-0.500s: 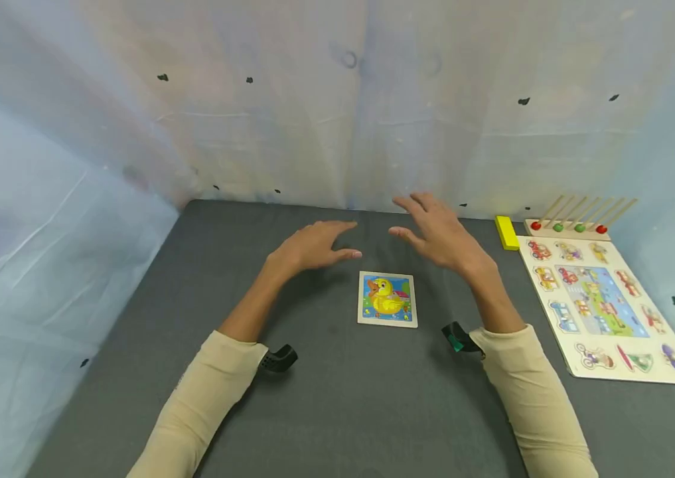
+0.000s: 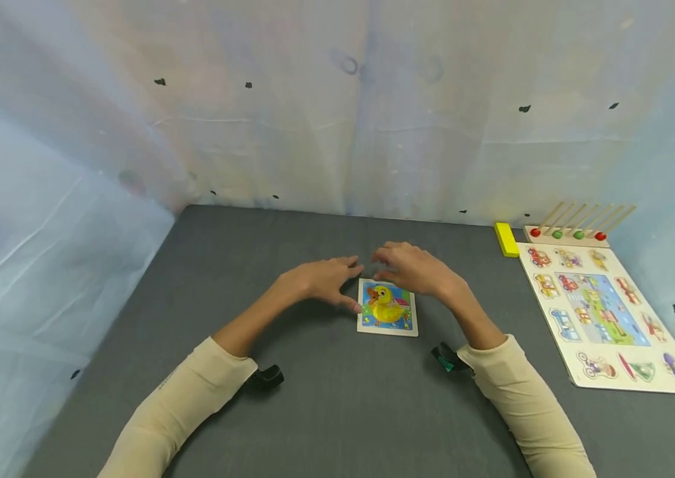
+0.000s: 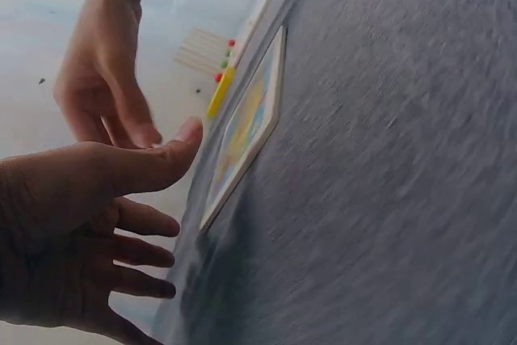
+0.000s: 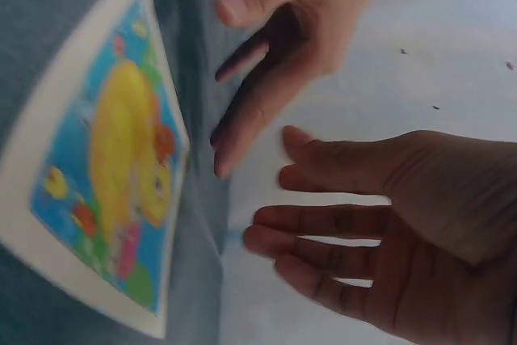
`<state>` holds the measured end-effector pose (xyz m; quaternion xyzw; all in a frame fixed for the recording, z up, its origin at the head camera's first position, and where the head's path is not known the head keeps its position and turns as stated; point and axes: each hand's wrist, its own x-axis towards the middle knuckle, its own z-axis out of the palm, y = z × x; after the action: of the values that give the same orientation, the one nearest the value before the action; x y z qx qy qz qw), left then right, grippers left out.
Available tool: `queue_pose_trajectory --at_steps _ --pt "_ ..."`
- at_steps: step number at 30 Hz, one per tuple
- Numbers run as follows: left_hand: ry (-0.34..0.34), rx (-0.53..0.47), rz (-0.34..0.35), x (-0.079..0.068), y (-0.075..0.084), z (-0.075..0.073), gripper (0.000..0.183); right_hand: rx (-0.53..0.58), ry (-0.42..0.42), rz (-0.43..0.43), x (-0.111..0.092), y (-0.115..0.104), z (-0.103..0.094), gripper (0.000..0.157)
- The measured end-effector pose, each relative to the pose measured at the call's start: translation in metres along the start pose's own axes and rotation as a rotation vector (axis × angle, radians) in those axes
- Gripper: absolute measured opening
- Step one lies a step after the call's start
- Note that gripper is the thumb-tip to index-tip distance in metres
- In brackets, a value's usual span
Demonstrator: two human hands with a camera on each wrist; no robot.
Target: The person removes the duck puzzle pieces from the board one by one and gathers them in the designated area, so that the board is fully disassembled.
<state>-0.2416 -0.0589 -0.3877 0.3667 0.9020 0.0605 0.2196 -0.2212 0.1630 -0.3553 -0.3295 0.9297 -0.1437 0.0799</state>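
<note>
A small square duck puzzle [image 2: 386, 308] with a pale frame lies flat on the dark grey table. My left hand [image 2: 324, 279] is over the puzzle's left side, its thumb close to the left edge; the wrist views show a gap between that hand and the board. Above the puzzle's far edge hovers my right hand [image 2: 413, 267], fingers loosely bent and holding nothing. In the right wrist view the duck picture [image 4: 121, 151] is plain to see, with both hands beyond it. The left wrist view catches the puzzle [image 3: 246, 131] at a slant.
On the right lies a large picture board [image 2: 552, 332] with vehicle and toy shapes. Behind it stand a peg rack [image 2: 597, 240] with red and green beads and a yellow block [image 2: 506, 239]. A pale sheet [image 2: 313, 133] hangs along the table's far edge.
Both hands have come down and nearer to the puzzle. The left thumb now shows by its left edge, and the right hand has moved left and toward me. The puzzle stays in place.
</note>
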Motion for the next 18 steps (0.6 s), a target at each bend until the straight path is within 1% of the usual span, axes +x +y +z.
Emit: queue_pose_trajectory --at_steps 3,5,7,9,12,18 --pt "-0.037 0.015 -0.036 0.005 0.006 0.005 0.101 0.001 -0.08 0.001 0.004 0.001 0.011 0.037" --pt "-0.047 0.035 -0.071 0.005 0.011 0.013 0.105 -0.019 -0.131 0.005 0.006 0.0 0.02 0.037" --pt "-0.046 0.057 -0.105 0.005 0.017 0.02 0.109 -0.029 -0.158 0.02 0.007 0.0 0.03 0.037" --pt "-0.037 0.079 -0.132 0.005 0.022 0.025 0.111 -0.04 -0.16 0.039 0.006 -0.001 0.036 0.036" --pt "-0.027 0.092 -0.147 0.004 0.025 0.027 0.112 -0.032 -0.13 0.039 0.005 -0.002 0.04 0.032" --pt "-0.038 0.077 -0.144 0.006 0.021 0.023 0.113 -0.014 -0.08 0.017 0.007 -0.001 0.039 0.022"
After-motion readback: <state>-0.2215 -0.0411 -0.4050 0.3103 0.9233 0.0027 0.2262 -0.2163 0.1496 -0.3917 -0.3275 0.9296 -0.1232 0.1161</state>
